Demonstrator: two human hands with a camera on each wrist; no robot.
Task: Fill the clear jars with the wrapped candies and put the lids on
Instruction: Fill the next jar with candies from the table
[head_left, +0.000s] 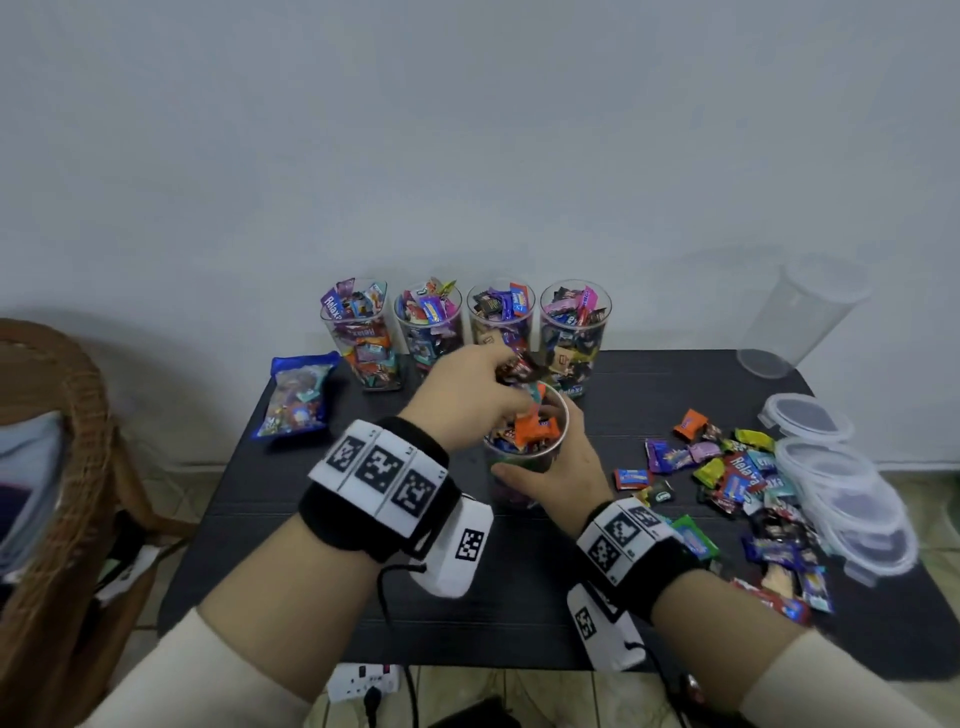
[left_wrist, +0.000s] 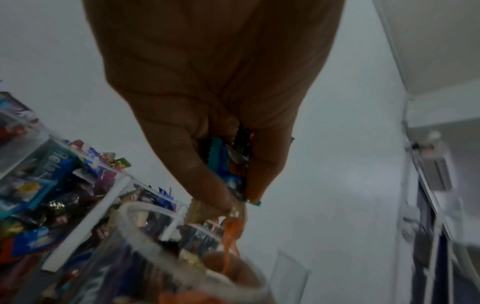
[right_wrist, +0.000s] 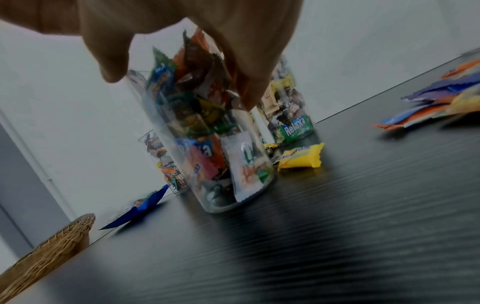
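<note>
A clear jar (head_left: 522, 457) (right_wrist: 221, 144), nearly full of wrapped candies, stands upright on the black table (head_left: 519, 597). My right hand (head_left: 550, 462) (right_wrist: 182, 67) grips its side. Just above its mouth my left hand (head_left: 483, 395) (left_wrist: 231, 164) holds a bunch of wrapped candies (left_wrist: 228, 164). An orange candy (head_left: 535, 428) (left_wrist: 230, 242) sticks up at the rim. Several filled jars (head_left: 465, 327) without lids line the back edge. Loose candies (head_left: 727, 483) lie on the right, beside a stack of clear lids (head_left: 841, 488).
An empty clear jar (head_left: 795, 322) leans against the wall at the back right. A blue candy bag (head_left: 296, 395) lies at the back left. A wicker chair (head_left: 57, 467) stands left of the table. A power strip (head_left: 363, 680) lies on the floor below the front edge.
</note>
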